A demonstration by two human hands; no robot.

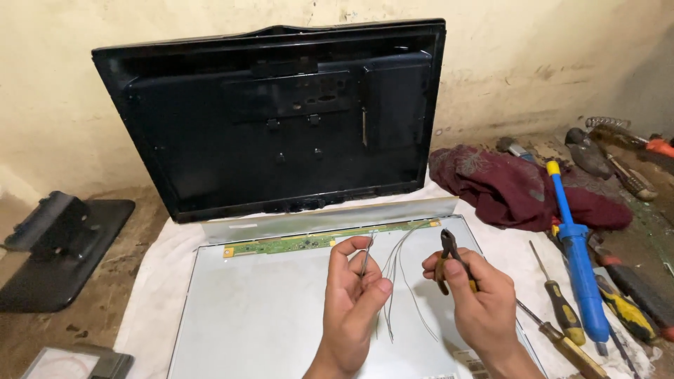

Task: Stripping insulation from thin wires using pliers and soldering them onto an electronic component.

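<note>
My left hand pinches a bundle of thin grey wires between thumb and fingers; the strands fan out and hang down over a flat grey display panel. My right hand grips a pair of pliers with yellow-black handles, jaws pointing up, just right of the wires. A narrow green circuit strip runs along the panel's far edge. The panel lies on a white cloth.
A black television back cover leans against the wall behind. Its stand sits at the left. A maroon rag, a blue solder pump, screwdrivers and other tools lie at the right. A meter is at bottom left.
</note>
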